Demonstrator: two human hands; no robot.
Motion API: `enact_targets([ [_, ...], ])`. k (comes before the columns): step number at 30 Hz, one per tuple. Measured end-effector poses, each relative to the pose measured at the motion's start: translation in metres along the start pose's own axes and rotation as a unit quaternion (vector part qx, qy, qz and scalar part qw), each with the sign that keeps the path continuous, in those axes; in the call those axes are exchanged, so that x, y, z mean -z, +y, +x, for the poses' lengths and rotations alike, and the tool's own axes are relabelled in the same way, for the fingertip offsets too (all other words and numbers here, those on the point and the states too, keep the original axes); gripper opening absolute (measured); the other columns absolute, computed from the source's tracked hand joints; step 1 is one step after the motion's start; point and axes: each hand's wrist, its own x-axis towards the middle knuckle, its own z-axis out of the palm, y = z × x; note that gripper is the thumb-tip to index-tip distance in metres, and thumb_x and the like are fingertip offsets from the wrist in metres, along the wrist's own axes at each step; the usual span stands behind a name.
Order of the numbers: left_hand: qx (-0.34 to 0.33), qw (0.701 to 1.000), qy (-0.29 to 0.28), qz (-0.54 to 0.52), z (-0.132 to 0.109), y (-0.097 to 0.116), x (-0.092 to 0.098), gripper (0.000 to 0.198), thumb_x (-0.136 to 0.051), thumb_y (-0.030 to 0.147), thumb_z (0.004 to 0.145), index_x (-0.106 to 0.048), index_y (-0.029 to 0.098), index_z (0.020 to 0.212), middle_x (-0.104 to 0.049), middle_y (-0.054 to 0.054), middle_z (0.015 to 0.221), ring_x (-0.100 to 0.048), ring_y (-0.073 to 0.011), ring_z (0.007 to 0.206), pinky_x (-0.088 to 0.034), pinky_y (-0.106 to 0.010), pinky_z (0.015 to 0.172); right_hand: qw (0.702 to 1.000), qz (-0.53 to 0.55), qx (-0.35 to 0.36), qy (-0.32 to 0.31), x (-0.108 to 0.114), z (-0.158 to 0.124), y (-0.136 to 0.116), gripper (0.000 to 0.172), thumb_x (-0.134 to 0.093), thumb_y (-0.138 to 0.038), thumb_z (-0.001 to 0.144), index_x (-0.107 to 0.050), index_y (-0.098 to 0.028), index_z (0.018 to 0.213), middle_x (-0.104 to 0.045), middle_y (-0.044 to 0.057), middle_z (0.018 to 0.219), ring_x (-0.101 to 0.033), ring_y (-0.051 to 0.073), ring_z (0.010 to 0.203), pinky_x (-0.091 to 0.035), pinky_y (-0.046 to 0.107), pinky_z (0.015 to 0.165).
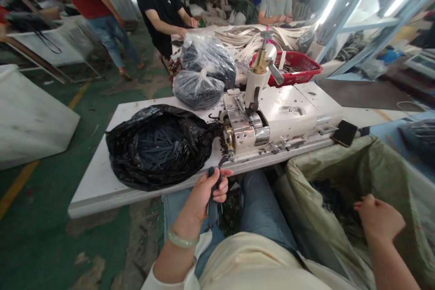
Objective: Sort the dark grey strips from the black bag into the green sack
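Note:
My left hand is closed round a small bunch of dark strips, whose ends hang below the fist. It is in front of the table edge, just below the head of a white-and-metal machine. A black plastic bag lies open on the table to its left, with many dark strips inside. Over at the right, my right hand hovers above an open green woven sack with its fingers curled in. Whatever those fingers hold, if anything, is hidden. Dark pieces lie inside the sack.
Tied clear bags of dark material stand behind the machine. Beyond it are a red basket and pale strips. A phone rests at the table's right edge. Several people work or walk in the background; a white bin stands left.

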Motion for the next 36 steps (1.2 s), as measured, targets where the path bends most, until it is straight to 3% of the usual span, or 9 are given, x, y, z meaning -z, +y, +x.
enact_targets([
  [3,0.000,1.000,-0.007,-0.030,0.002,-0.005,-0.004,0.029,-0.065,0.036,0.080,-0.065,0.010,0.094,-0.044,0.001,0.062,-0.031,-0.0029,0.046,-0.027,-0.012,0.038,0.984,-0.134,-0.107,0.052,0.003,-0.003,-0.010,0.037,-0.046,-0.055,0.078,-0.065,-0.023,0.081,-0.058,0.018,0.058,-0.059,0.034,0.053,-0.034,0.045,0.046],
  [7,-0.037,0.997,0.014,-0.067,0.004,-0.012,-0.012,0.024,-0.066,0.028,0.080,-0.065,0.012,0.098,-0.052,-0.002,0.072,-0.045,-0.0055,0.056,-0.042,-0.017,0.050,0.985,0.127,0.085,-0.080,-0.017,-0.036,-0.118,0.048,-0.052,-0.060,0.076,-0.063,-0.017,0.093,-0.067,0.019,0.090,-0.064,0.031,0.082,-0.049,0.045,0.068],
  [11,-0.100,0.990,0.086,-0.042,0.006,-0.016,-0.016,0.027,-0.068,0.022,0.077,-0.065,0.012,0.102,-0.060,-0.002,0.074,-0.056,-0.0085,0.063,-0.050,-0.022,0.061,0.708,0.427,0.056,-0.559,-0.052,-0.115,-0.237,0.049,-0.056,-0.061,0.077,-0.061,-0.015,0.092,-0.069,0.012,0.086,-0.067,0.019,0.075,-0.054,0.035,0.071],
  [14,-0.188,0.969,0.159,0.008,0.002,-0.017,-0.014,0.027,-0.067,0.025,0.077,-0.065,0.012,0.101,-0.068,-0.006,0.079,-0.064,-0.0135,0.072,-0.052,-0.028,0.074,0.600,0.458,-0.008,-0.655,-0.071,-0.163,-0.280,0.051,-0.063,-0.062,0.071,-0.057,-0.013,0.079,-0.069,0.007,0.070,-0.066,0.014,0.059,-0.053,0.026,0.057],
  [23,-0.235,0.957,0.167,0.023,-0.011,-0.008,-0.007,0.029,-0.064,0.032,0.080,-0.064,0.016,0.104,-0.068,-0.012,0.109,-0.065,-0.0219,0.096,-0.051,-0.035,0.083,0.565,0.473,0.021,-0.676,-0.072,-0.154,-0.270,0.048,-0.057,-0.060,0.079,-0.059,-0.012,0.083,-0.071,0.009,0.072,-0.065,0.013,0.052,-0.048,0.020,0.046],
  [27,-0.283,0.932,0.211,0.087,-0.011,0.002,0.005,0.029,-0.068,0.035,0.077,-0.065,0.013,0.095,-0.068,-0.004,0.076,-0.061,-0.0104,0.063,-0.048,-0.020,0.057,0.637,0.402,0.132,-0.644,-0.061,-0.138,-0.261,0.046,-0.043,-0.054,0.089,-0.061,-0.012,0.091,-0.061,0.001,0.053,-0.051,0.009,0.037,-0.037,0.018,0.037],
  [31,-0.077,0.966,0.141,0.203,-0.021,0.011,0.020,0.043,-0.061,0.052,0.077,-0.064,0.009,0.080,-0.038,0.007,0.045,-0.026,-0.0021,0.036,-0.020,-0.014,0.035,0.768,0.230,0.427,-0.418,-0.054,-0.116,-0.257,0.032,-0.042,-0.034,0.094,-0.065,-0.014,0.103,-0.063,0.005,0.065,-0.056,0.012,0.054,-0.043,0.023,0.053],
  [33,0.036,0.967,0.092,0.234,-0.027,0.011,0.024,0.050,-0.057,0.059,0.076,-0.063,0.009,0.075,-0.036,0.007,0.043,-0.022,-0.0020,0.035,-0.017,-0.015,0.035,0.772,0.150,0.549,-0.283,-0.055,-0.106,-0.256,0.030,-0.046,-0.025,0.093,-0.062,-0.016,0.115,-0.066,0.009,0.082,-0.060,0.017,0.071,-0.046,0.027,0.067],
  [36,0.080,0.962,0.032,0.259,-0.033,0.005,0.023,0.038,-0.068,0.048,0.072,-0.060,0.011,0.069,-0.033,0.008,0.042,-0.020,-0.0017,0.036,-0.017,-0.016,0.036,0.750,0.150,0.604,-0.225,-0.062,-0.100,-0.254,0.036,-0.047,-0.019,0.091,-0.057,-0.020,0.126,-0.067,0.010,0.090,-0.060,0.019,0.079,-0.046,0.031,0.074],
])
